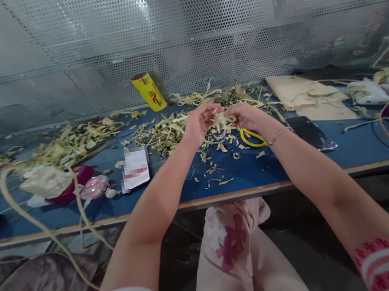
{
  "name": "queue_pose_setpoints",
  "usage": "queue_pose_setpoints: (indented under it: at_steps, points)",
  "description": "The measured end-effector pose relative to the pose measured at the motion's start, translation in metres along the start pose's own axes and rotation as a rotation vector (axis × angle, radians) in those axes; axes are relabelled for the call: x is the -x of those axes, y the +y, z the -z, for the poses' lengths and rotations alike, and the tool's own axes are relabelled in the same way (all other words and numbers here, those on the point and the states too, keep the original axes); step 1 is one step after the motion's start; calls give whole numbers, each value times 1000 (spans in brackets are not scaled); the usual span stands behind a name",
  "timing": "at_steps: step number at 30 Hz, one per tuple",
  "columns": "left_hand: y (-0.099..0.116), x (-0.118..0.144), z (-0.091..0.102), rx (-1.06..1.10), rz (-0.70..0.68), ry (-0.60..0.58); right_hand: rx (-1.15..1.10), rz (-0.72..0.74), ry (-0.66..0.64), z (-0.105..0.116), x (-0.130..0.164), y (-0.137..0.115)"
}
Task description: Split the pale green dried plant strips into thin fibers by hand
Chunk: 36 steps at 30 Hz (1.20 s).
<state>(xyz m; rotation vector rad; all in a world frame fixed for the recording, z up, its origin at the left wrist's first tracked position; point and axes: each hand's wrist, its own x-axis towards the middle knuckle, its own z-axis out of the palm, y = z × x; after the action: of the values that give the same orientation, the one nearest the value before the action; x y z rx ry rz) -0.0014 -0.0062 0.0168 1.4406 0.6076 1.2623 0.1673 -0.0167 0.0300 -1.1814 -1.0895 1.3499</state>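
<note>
My left hand is over the middle of the blue table, its fingers curled towards my right. My right hand faces it, fingers bent inward and pinched close together. Pale dried plant strips show between the two hands, and the fingertips appear closed on them. Below and around both hands spreads a loose heap of dried plant pieces. A yellow loop handle, like that of scissors, lies beside my right wrist; the rest of it is hidden.
A yellow tube stands tilted by the perforated metal wall. A dark phone and brown paper lie right. To the left are another plant heap, a white-faced item and pale cables.
</note>
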Motion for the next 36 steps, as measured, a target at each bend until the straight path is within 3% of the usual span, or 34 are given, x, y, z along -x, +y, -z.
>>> queue_pose_setpoints:
  at_steps: [7,19,24,28,36]
  points:
    - [-7,-2,-6,7,1,31,0,24,11,-2,2,-2]
    - [-8,1,-9,-97,-46,258,-32,134,-106,-3,7,-2]
    - [-4,3,-12,-44,-93,251,11,150,-112,-3,5,0]
    - [5,5,-15,37,-12,229,24,165,-119,-3,4,0]
    - [1,6,-14,-89,17,234,42,153,-71,-3,3,1]
